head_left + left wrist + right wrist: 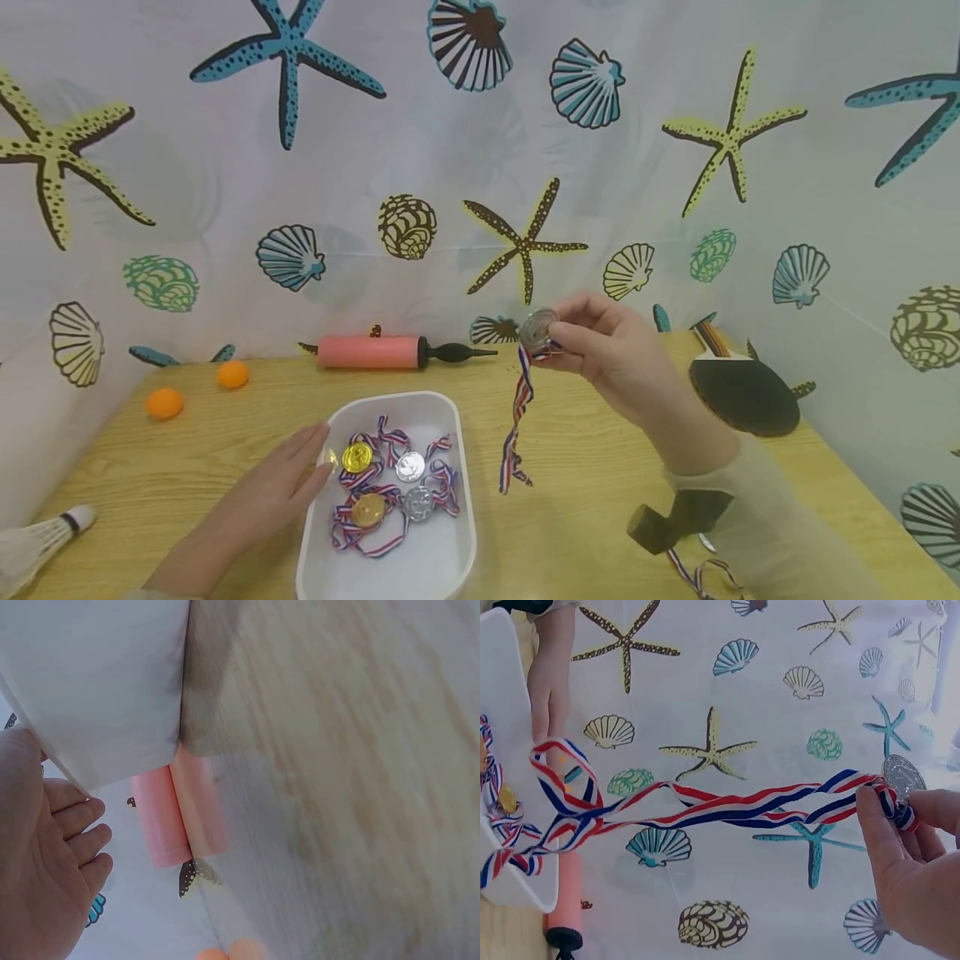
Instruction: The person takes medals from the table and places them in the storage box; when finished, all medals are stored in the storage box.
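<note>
My right hand (pixel 611 354) pinches a silver medal (pixel 537 330) between thumb and fingers, above the table. From it hangs a red, white and blue ribbon (pixel 742 808), part of it bunched in the fingers. At the left rim of a white tub (pixel 467 500), my left hand (pixel 262 492) rests with relaxed fingers, thumb over the edge. Inside the tub lie gold medals (pixel 368 510) and silver medals (pixel 419 502) among tangled striped ribbons. In the left wrist view the tub's outer wall (pixel 97 682) stands beside the fingers.
Behind the tub lies a pink hand pump (pixel 371 352). Two orange balls (pixel 165 404) and a shuttlecock (pixel 41 537) are to the left. A black table tennis paddle (pixel 742 392) lies right. Another ribbon (pixel 697 575) is partly hidden under my right arm. A shell-printed curtain (pixel 450 150) hangs behind.
</note>
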{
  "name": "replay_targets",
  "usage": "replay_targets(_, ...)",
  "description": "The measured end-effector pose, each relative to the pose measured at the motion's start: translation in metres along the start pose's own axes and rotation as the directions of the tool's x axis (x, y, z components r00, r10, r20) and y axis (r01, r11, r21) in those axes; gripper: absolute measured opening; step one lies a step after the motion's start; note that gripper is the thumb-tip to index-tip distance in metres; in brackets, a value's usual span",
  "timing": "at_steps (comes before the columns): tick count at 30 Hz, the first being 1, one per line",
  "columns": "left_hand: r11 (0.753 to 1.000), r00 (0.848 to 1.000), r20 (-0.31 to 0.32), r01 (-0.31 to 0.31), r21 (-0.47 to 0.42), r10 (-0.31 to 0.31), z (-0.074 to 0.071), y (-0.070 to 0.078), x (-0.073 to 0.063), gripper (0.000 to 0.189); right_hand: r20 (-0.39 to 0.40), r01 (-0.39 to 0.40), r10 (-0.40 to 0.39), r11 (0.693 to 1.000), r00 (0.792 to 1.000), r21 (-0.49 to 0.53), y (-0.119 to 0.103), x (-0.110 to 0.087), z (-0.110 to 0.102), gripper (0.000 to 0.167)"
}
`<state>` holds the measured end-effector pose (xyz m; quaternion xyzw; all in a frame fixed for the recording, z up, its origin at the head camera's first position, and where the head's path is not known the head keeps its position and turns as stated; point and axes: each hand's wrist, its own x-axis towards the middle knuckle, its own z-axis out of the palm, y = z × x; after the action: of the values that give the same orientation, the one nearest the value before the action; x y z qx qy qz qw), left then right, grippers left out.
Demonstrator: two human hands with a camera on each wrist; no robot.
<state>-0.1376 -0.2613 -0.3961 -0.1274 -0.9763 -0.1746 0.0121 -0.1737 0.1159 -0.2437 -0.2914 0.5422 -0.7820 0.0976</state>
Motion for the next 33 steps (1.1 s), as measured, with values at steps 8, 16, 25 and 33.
replay_targets(8, 1.000, 1.000, 0.006, 0.007, 0.000, -0.007, 0.001, 0.000, 0.000, 0.065, 0.097, 0.049, -0.047, 0.999, 0.994, -0.011, -0.008, 0.007, 0.036, 0.020)
replay_targets(16, 1.000, 0.999, 0.024, 0.022, 0.009, -0.023, 0.001, 0.001, 0.001, 0.067, 0.156, 0.051, -0.054, 0.998, 0.986, 0.024, -0.011, 0.013, 0.061, 0.023)
replay_targets(25, 1.000, 1.000, 0.015, 0.017, 0.002, -0.017, 0.000, 0.002, 0.001, 0.066, 0.189, -0.089, 0.097, 0.995, 0.977, -0.050, 0.018, 0.010, 0.075, 0.015)
replay_targets(33, 1.000, 1.000, 0.010, 0.008, 0.003, -0.008, 0.000, 0.000, 0.000, 0.066, 0.219, -0.242, 0.273, 0.957, 0.937, -0.161, 0.061, 0.003, 0.083, 0.015)
